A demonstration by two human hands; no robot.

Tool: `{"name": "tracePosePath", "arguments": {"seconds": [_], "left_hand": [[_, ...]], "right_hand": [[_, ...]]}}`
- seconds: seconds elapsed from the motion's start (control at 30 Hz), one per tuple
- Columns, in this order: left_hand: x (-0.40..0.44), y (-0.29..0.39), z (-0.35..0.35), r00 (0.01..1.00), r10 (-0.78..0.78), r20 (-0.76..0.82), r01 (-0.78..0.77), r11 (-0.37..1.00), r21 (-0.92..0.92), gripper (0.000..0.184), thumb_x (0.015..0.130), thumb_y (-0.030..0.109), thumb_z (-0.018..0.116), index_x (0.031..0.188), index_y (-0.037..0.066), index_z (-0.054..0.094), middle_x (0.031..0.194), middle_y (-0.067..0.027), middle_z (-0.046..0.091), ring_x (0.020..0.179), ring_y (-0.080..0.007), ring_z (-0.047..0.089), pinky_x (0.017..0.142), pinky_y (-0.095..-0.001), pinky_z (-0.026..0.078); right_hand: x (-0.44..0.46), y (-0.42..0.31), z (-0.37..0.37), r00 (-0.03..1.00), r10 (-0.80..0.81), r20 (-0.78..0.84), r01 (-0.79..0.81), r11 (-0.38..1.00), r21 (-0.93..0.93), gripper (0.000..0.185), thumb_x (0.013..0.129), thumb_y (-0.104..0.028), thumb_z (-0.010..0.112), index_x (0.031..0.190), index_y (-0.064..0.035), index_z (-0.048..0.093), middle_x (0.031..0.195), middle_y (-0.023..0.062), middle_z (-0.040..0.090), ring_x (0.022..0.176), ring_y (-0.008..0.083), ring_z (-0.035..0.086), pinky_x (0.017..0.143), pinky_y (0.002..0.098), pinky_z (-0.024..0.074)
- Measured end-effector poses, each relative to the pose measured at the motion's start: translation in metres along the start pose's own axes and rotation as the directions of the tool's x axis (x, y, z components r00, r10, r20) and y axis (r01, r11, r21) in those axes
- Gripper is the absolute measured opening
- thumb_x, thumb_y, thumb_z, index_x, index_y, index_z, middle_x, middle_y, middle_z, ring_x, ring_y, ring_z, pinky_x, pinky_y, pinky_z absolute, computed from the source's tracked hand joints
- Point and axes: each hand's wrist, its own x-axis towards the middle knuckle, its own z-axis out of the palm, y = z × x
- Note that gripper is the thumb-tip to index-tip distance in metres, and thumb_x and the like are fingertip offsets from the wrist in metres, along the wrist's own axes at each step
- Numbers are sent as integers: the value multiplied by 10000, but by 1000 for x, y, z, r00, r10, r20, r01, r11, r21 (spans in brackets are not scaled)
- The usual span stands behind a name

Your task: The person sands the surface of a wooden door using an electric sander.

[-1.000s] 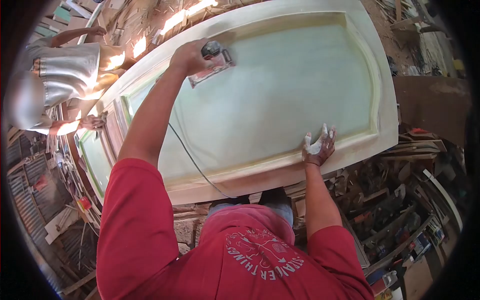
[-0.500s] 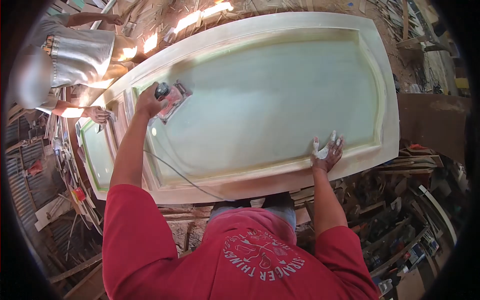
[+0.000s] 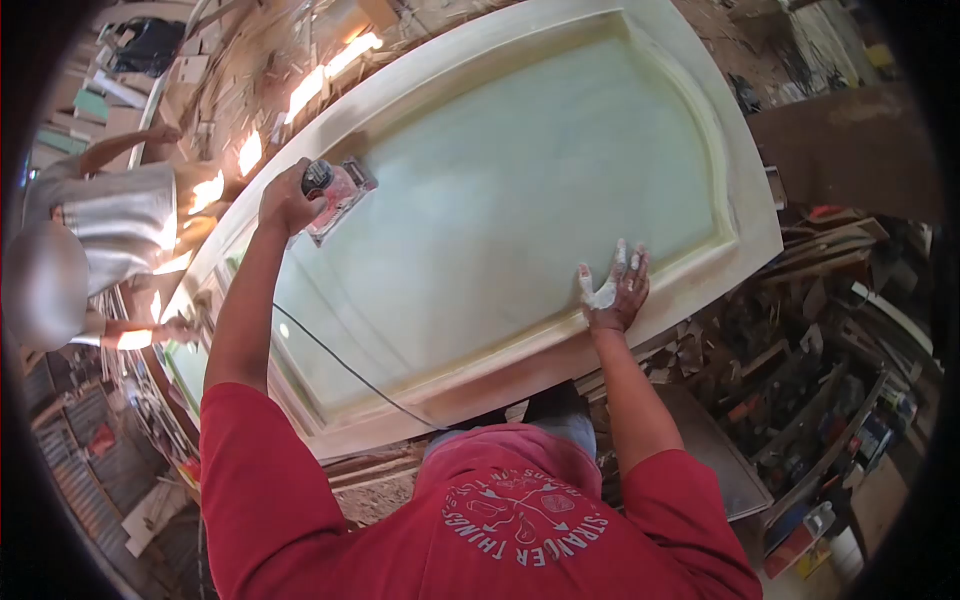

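Observation:
My left hand (image 3: 290,200) is wrapped around the black-topped grip of a red, dust-covered electric sander (image 3: 340,200). The sander's flat base lies on the pale green recessed panel of a large door (image 3: 480,180), near its far left side. A dark power cord (image 3: 345,365) runs from under my left forearm across the panel towards my body. My right hand (image 3: 615,298), coated with white dust on its fingers, rests with fingers spread on the door's near inner edge, well to the right of the sander.
Another person (image 3: 125,215) is at the door's left end, with a blurred hand (image 3: 180,330) on it. Scrap wood litters the ground beyond the door. At the right are a brown board (image 3: 850,150) and cluttered shelving (image 3: 830,450). Corrugated metal (image 3: 95,480) stands at lower left.
The view has turned, so the door looks more tilted. The sander in my left hand has moved across the panel towards its far edge. My right hand stays spread at the near edge.

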Motion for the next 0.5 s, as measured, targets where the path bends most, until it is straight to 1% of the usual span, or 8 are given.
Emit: {"name": "tracePosePath", "arguments": {"seconds": [0.07,0.17,0.2,0.3,0.4,0.5], "left_hand": [[28,42,-7,999,46,18,-46,999,-4,515,742,256,829,1218,126,680,1063,-178,771,1018,-409,737,900,-500,595],[71,96,-4,982,185,-25,-186,982,-37,506,751,247,817,1220,119,678,1068,-174,776,1023,-403,739,896,-499,594],[85,116,-4,981,191,-18,-192,981,-14,515,762,288,853,1217,121,679,1079,-169,778,1023,-399,741,882,-497,592],[127,169,8,949,307,-77,-310,950,-36,511,790,321,838,1230,117,677,1060,-198,777,1008,-406,751,870,-505,595],[154,242,4,956,290,-43,-292,955,-56,573,797,471,880,1209,120,693,1064,-188,784,1024,-402,753,879,-510,592],[178,304,11,943,318,-96,-322,947,-20,636,796,569,880,1226,131,710,1091,-174,798,1057,-394,758,910,-503,596]], "right_hand": [[1,0,-2,1000,5,13,-5,1000,23,951,966,-703,646,1705,-164,388,1763,208,331,1642,396,287,1280,581,299],[2,-2,-6,999,18,41,-19,999,36,954,962,-698,650,1709,-169,380,1765,215,324,1644,396,282,1282,591,288],[2,-1,-7,998,21,52,-22,999,35,956,960,-696,652,1711,-172,376,1766,217,321,1645,396,281,1282,594,284],[1,1,-3,1000,9,14,-10,997,74,968,953,-697,657,1717,-181,359,1773,212,309,1647,394,277,1282,598,278],[1,1,-4,999,25,35,-27,997,66,973,949,-696,662,1718,-189,351,1769,209,316,1644,395,283,1278,597,285],[2,-1,-6,998,41,56,-43,998,44,974,944,-700,662,1717,-193,354,1768,205,320,1644,394,282,1276,598,289]]}}
